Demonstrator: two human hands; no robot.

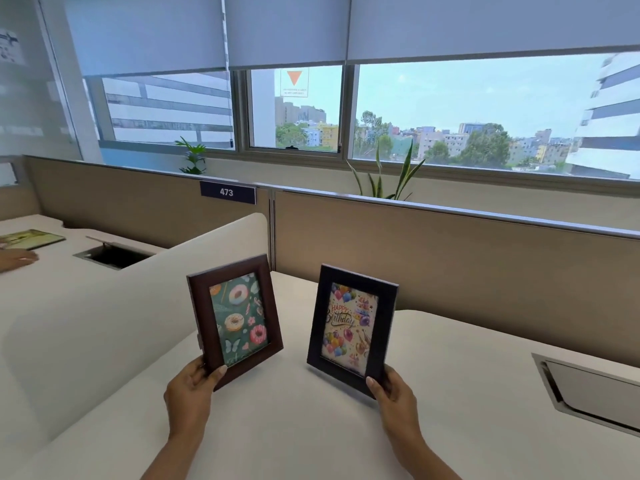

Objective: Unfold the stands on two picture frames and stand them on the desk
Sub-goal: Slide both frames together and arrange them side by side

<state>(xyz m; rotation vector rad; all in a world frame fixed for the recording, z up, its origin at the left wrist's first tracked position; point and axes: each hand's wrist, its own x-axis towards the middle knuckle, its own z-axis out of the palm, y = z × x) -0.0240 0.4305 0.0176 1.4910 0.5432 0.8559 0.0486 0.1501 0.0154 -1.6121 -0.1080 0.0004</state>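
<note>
Two frames (234,320) (351,329), one per hand (192,388) (393,391)

materials and finishes at my desk.
in my left hand (192,386) a brown frame (232,271), wood-look with a soft sheen; in my right hand (391,393) a dark frame (387,323), smooth and semi-matt. both prints sit under glossy glazing. the desk (311,427) is smooth matt white laminate, its cable hatch (588,389) brushed metal, the partition (450,258) matt beige.
</note>
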